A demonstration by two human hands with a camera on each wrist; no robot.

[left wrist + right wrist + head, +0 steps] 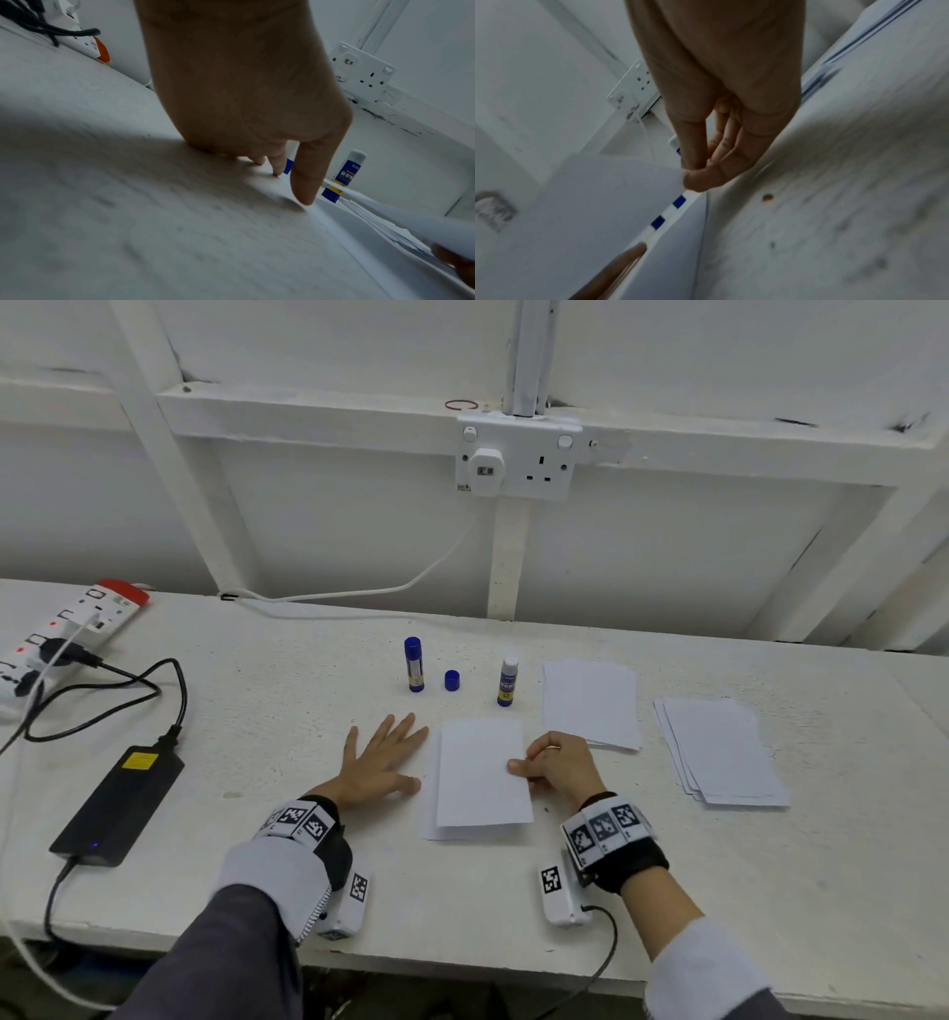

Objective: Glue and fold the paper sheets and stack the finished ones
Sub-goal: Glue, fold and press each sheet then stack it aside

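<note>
White bench (667,891) against a white panelled wall, double wall socket (518,457) above. Your right hand (560,765) pinches the right edge of the sheet being folded (480,773), thumb on top, fingers curled beneath; the flap is lifted over the lower half, which shows as a strip along the left and near edges, mid-bench near the front edge. Your left hand (382,760) lies flat on the bench, fingers spread and straight, gripping nothing, just beside the sheet's left edge, thumb tip close to it; can't tell if it touches. Bring the flap across so its free edge meets the left edge squarely; it looks slightly skewed now, so line up the corners before pressing. Likely best to move the left hand onto the paper to pin it, then smooth from the fold outward so any glue bonds without ripples. Behind the sheet toward the back edge: capped glue stick (414,665), loose blue cap (452,680), uncapped glue stick (507,683). Two paper piles sit toward the right end, near pile (590,703) and far pile (719,752); which one is the finished stack, can't tell. Power strip (67,629) and black adapter (120,803) at the left end.
</note>
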